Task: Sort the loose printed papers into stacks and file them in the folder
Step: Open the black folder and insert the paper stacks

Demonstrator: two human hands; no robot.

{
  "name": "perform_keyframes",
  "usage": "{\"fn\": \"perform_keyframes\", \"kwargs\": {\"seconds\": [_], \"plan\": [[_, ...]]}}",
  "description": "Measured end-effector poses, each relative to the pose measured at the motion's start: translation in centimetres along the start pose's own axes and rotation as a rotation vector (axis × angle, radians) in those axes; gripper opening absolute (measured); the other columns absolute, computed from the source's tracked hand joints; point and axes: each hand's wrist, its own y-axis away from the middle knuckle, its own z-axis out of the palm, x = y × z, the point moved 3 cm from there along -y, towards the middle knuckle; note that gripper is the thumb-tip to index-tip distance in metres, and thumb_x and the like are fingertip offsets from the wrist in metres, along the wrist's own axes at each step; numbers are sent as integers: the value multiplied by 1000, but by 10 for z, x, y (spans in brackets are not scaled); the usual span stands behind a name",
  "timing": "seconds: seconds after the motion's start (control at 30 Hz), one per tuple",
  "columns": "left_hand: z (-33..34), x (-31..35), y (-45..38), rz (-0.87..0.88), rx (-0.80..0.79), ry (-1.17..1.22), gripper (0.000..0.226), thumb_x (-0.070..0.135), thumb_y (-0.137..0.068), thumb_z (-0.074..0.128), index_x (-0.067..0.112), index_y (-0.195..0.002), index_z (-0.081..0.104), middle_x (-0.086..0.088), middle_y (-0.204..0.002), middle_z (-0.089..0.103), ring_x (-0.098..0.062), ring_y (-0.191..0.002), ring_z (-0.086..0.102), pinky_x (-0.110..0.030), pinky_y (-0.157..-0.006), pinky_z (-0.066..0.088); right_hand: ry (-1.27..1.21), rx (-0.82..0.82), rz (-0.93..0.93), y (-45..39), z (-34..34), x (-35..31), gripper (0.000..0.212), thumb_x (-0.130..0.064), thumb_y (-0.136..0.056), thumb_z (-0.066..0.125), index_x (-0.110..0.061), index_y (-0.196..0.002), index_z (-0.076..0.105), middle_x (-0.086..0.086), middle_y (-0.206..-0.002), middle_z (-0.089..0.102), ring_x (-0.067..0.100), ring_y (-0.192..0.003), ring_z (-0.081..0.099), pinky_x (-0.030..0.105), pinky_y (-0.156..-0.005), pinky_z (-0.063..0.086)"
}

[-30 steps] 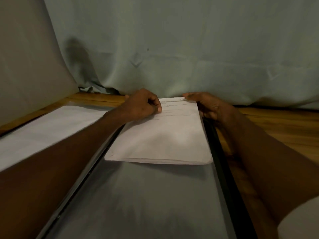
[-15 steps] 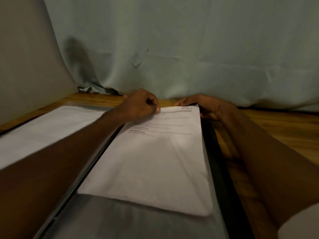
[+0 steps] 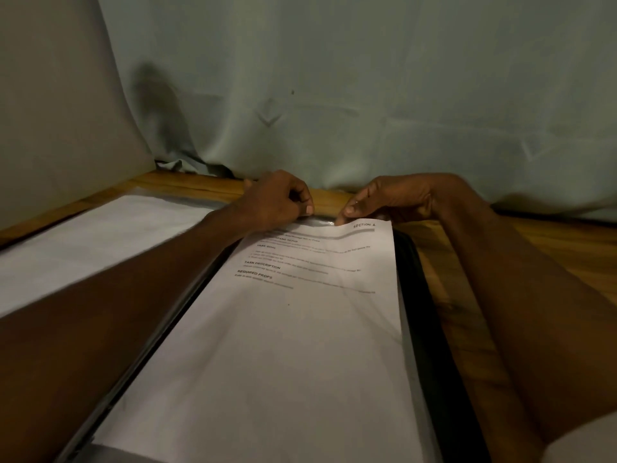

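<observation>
A stack of white printed papers (image 3: 283,355), headed "SECTION 1", lies inside the clear plastic sleeve of an open black folder (image 3: 420,315). My left hand (image 3: 273,203) is curled at the far left of the sheet's top edge and pinches the sleeve or paper there. At the middle of that top edge, my right hand (image 3: 390,197) pinches the edge between thumb and fingertip. A shiny strip of the sleeve shows just beyond the paper's top edge.
On the folder's left page, under my left forearm, lies another white sheet (image 3: 100,235). The folder rests on a wooden table (image 3: 534,248). A pale cloth backdrop (image 3: 334,95) hangs right behind the table's far edge.
The paper stack has slid toward me, down into the sleeve, and now covers nearly the whole right page. Both hands stay at its top edge.
</observation>
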Motion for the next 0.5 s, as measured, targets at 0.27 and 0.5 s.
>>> {"fn": "perform_keyframes", "kwargs": {"seconds": [0.27, 0.5], "plan": [[5, -9, -5, -19, 16, 66, 13, 43, -68, 68, 44, -80, 73, 18, -77, 74, -5, -84, 69, -59, -103, 44, -49, 33, -54, 11, 4, -10, 56, -44, -61, 94, -13, -105, 81, 25, -115, 67, 31, -105, 50, 46, -96, 34], [8, -11, -4, -20, -3, 44, 16, 40, -66, 63, 46, -78, 72, 17, -76, 73, -12, -89, 68, -64, -103, 43, -29, 376, -25, 14, 8, -14, 37, -36, -79, 85, -11, -107, 80, 14, -102, 78, 25, -93, 69, 33, -87, 55]]}}
